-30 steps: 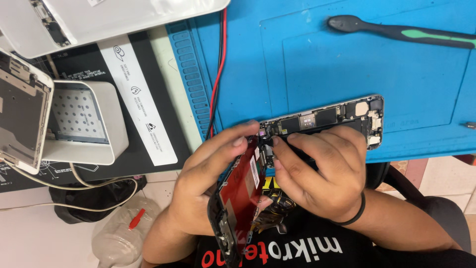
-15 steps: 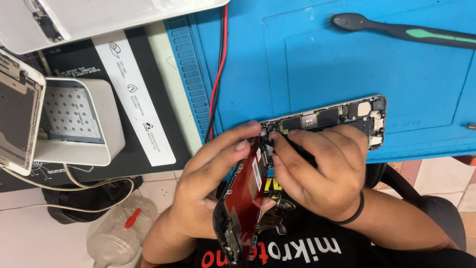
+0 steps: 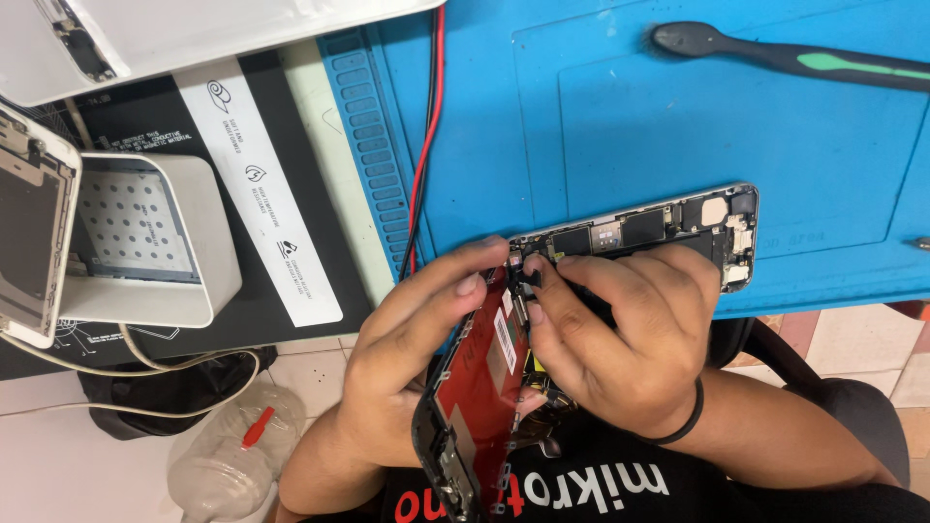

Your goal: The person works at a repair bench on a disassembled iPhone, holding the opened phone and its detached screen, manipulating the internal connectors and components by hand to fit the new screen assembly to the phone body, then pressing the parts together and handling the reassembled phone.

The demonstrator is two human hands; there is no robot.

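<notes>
A blue mat (image 3: 601, 145) covers the counter, with a black-handled tool (image 3: 785, 56) lying near its far edge and red and black wires (image 3: 426, 136) running along its left side. To the left stands a white box (image 3: 145, 242). An opened phone (image 3: 668, 228) lies at the mat's near edge, its screen panel (image 3: 484, 387) swung up on edge. The left hand (image 3: 407, 358) has its grip closed on the panel. The right hand (image 3: 620, 339) rests on the phone body, fingertips (image 3: 535, 266) pinched at the hinge end.
</notes>
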